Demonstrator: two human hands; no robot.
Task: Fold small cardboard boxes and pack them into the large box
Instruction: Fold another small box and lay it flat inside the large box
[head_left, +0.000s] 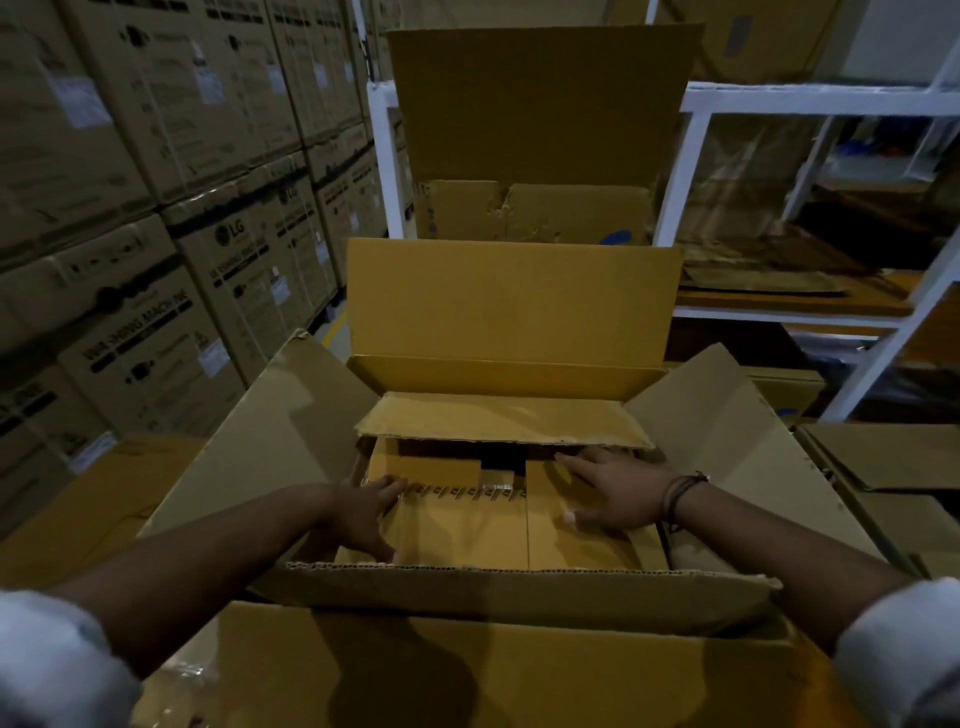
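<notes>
Head view: left hand (369, 512) and right hand (615, 493) pressed flat, fingers (576, 464) released and spread, on small boxes (457, 535) inside open large box (519, 590), centre. Stacked cartons (208, 291) left, white shelving (810, 96) far right.

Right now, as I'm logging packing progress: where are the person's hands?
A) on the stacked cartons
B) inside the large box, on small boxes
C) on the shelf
B: the left hand and right hand both rest on small boxes inside the large box.
</notes>
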